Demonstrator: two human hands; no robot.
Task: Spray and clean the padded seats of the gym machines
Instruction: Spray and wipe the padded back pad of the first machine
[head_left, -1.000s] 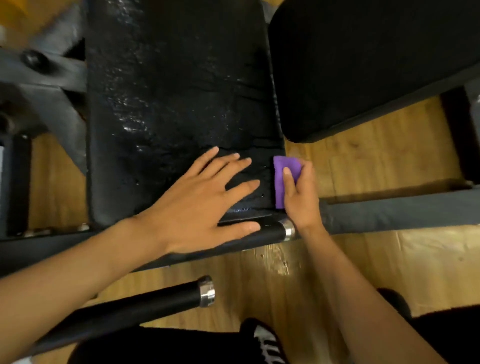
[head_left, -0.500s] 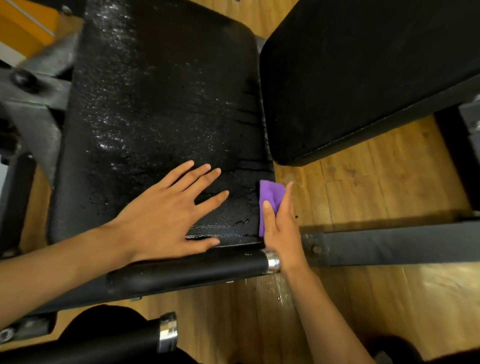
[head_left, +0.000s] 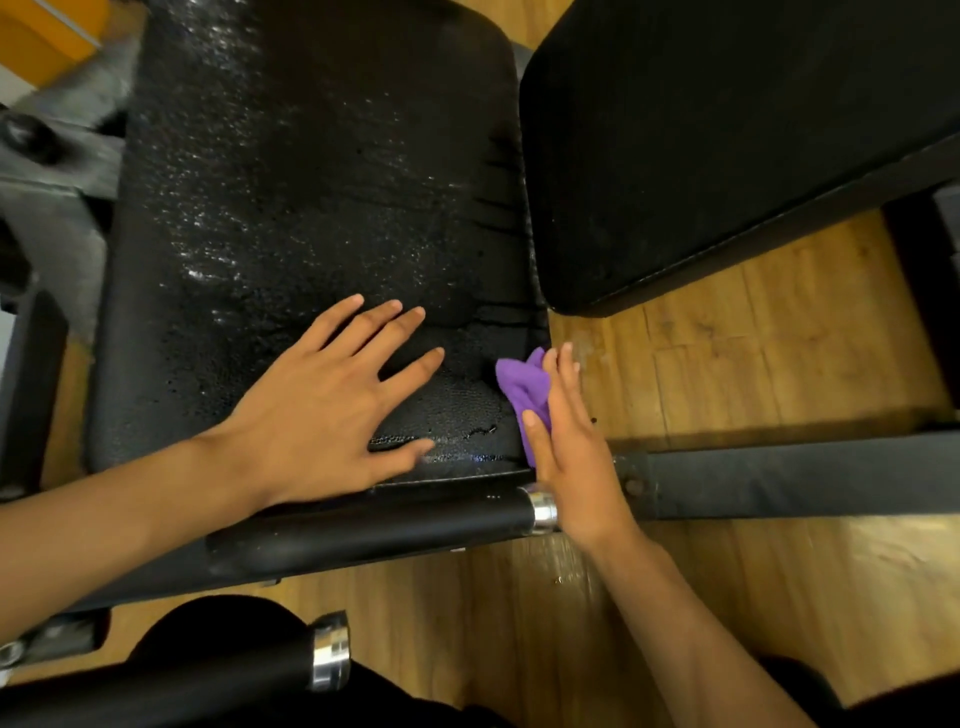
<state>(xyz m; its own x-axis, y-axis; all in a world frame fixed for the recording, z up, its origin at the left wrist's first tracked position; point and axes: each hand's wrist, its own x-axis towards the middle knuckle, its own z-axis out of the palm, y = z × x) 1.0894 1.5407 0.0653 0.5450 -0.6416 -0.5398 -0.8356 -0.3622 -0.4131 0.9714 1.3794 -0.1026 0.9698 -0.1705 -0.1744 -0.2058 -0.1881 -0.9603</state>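
Note:
A black padded seat (head_left: 311, 182) fills the upper left, its surface glistening with spray droplets. My left hand (head_left: 332, 410) rests flat on its near part, fingers spread and straight. At the seat's near right corner my right hand (head_left: 576, 452) holds a bunched purple cloth (head_left: 522, 387) between thumb and straight fingers, against the seat's side edge. Dark drip streaks run down that right edge.
A second black pad (head_left: 727, 130) stands close on the right, with a narrow gap between it and the seat. A black handle with a chrome end (head_left: 374, 525) runs under the seat's front; another one (head_left: 208, 670) lies nearer me. A dark frame beam (head_left: 805, 473) crosses the wooden floor (head_left: 727, 353).
The cloth lay flat under my right fingers on the seat's side; now it is bunched between thumb and fingers. The view has moved closer over the seat. My left hand stays flat.

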